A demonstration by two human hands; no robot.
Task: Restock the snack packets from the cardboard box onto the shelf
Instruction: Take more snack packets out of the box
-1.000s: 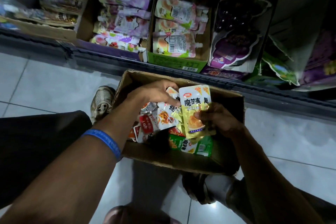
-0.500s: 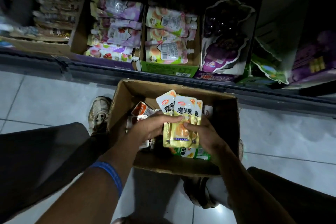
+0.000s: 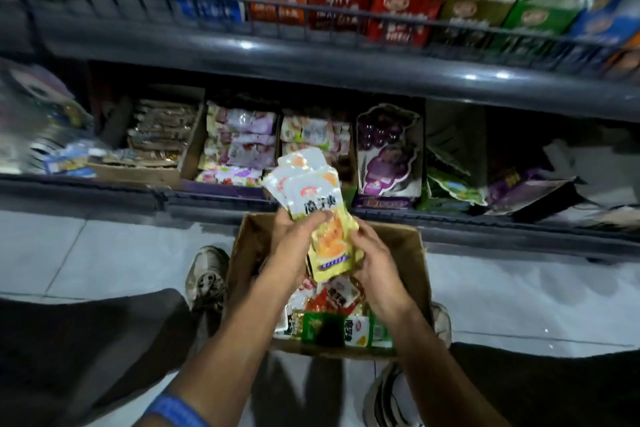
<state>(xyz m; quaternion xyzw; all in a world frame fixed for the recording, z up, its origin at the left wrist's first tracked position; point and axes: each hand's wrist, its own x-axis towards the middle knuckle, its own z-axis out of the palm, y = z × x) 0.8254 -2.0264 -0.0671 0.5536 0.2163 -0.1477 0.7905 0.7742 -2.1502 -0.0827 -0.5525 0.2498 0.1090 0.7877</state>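
A small stack of yellow-and-white snack packets is lifted above the open cardboard box on the floor. My left hand grips the stack from the left, thumb across the front packet. My right hand holds the stack's lower right edge with curled fingers. More packets, red, white and green, lie loose in the box under my hands. The low shelf stands just beyond the box.
The low shelf holds open display cartons: brown packets, purple and pink pouches, a grape-printed carton. An upper shelf rail carries upright coloured boxes. My shoes flank the cardboard box on the tiled floor.
Both hands have raised the yellow packets out of the box toward the shelf. My view has tilted upward, bringing the upper shelf into sight.
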